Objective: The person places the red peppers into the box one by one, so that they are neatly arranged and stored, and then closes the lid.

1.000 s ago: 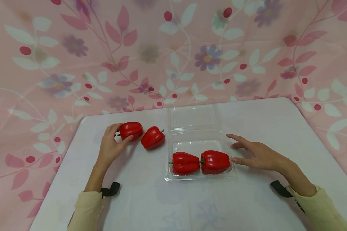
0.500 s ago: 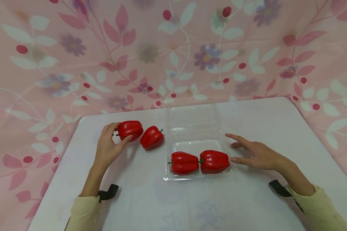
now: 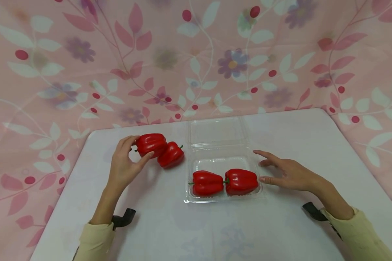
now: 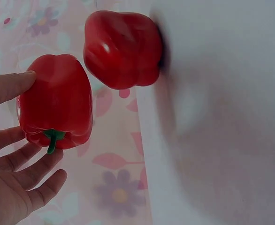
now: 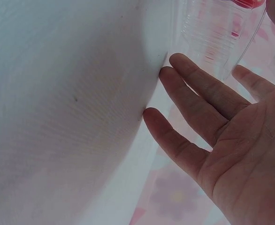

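Observation:
My left hand [image 3: 125, 165] grips a red bell pepper [image 3: 151, 144] between thumb and fingers, its green stem toward the palm. In the left wrist view this pepper [image 4: 57, 101] is raised off the table. A second bell pepper [image 3: 171, 155] lies just to its right, partly overlapped by it in the head view. Two more bell peppers, a left one [image 3: 207, 183] and a right one [image 3: 241, 181], lie side by side in the front of a clear plastic clamshell box [image 3: 223, 161]. My right hand [image 3: 292, 174], fingers extended, rests at the box's right side, thumb near the right pepper.
The box's clear lid [image 3: 217, 131] lies folded back toward the rear of the white table [image 3: 170, 228]. A pink floral cloth [image 3: 170, 54] hangs behind the table. Dark wrist mounts, a left one [image 3: 124, 218] and a right one [image 3: 313, 212], jut inward from the forearms.
My left hand has lifted its bell pepper and shifted it slightly right, so it now overlaps the neighbouring pepper. The right hand has stayed beside the box.

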### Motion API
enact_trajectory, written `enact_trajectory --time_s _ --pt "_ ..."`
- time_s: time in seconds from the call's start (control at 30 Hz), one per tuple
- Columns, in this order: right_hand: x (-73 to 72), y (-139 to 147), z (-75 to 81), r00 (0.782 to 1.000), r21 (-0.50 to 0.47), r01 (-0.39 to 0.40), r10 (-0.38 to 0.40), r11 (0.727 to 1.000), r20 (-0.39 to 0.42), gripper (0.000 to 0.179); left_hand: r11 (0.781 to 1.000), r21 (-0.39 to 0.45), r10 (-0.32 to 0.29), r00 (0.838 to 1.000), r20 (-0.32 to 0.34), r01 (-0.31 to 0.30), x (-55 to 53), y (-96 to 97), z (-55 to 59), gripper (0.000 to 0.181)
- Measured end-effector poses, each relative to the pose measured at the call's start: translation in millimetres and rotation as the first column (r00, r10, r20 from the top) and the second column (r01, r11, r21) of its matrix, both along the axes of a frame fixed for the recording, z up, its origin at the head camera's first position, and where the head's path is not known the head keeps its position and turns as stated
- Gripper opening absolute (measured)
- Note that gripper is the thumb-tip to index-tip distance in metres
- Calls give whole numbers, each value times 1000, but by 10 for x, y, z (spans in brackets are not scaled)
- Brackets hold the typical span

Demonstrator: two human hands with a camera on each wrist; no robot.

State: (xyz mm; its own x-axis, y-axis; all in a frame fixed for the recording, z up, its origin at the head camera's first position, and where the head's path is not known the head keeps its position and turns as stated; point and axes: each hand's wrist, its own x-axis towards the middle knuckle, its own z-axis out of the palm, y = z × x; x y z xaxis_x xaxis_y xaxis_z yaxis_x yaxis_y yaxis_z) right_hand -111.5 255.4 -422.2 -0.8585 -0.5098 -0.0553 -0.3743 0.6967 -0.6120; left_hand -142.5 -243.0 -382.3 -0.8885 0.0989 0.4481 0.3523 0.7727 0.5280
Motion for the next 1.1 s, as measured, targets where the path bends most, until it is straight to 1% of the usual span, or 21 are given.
enact_trajectory --time_s 0.23,0.4,0.67,0.87,1.1 --pt "-6 1 8 1000 -1 -8 8 1000 -4 82 1000 27 -12 1000 -9 13 37 97 58 66" --pt "-3 5 8 1000 -2 -5 5 1000 1 81 999 40 -29 999 -13 29 54 190 79 66" --pt "-3 4 4 1000 2 -1 1 1000 6 83 997 51 -61 997 -45 63 83 339 123 68" --pt "-1 3 6 1000 0 0 0 1000 7 83 994 63 -87 995 -41 89 118 448 160 67" --pt "-4 5 -2 1000 -1 -2 2 1000 1 82 991 58 -118 992 -42 120 156 544 165 65"
